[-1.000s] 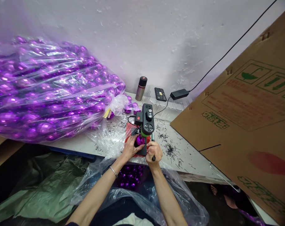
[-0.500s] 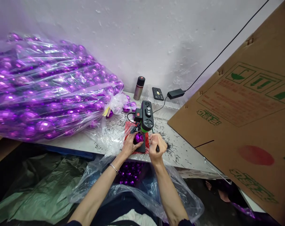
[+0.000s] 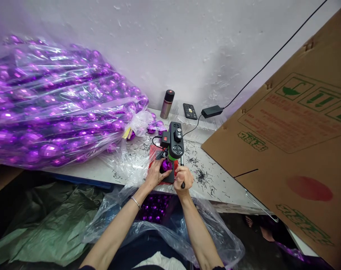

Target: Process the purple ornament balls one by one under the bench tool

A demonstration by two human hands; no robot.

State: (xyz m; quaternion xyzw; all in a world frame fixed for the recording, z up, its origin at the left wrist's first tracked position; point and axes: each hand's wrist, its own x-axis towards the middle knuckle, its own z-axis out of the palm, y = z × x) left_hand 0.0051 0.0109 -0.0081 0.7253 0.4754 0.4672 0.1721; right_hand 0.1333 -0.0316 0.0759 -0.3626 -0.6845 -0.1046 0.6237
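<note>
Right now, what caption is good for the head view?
Left hand holds a purple ball at the machine; right hand grips the lever.

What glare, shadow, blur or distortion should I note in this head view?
Head view: white glare streaks across the clear bag of purple balls; a soft shadow darkens the wall above the power adapter; the left edge looks smeared and stretched; the cardboard box has soft, hard-to-read print; the area under the table at lower right is dark.

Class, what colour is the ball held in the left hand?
The ball is shiny purple, seen best in the head view.
</note>
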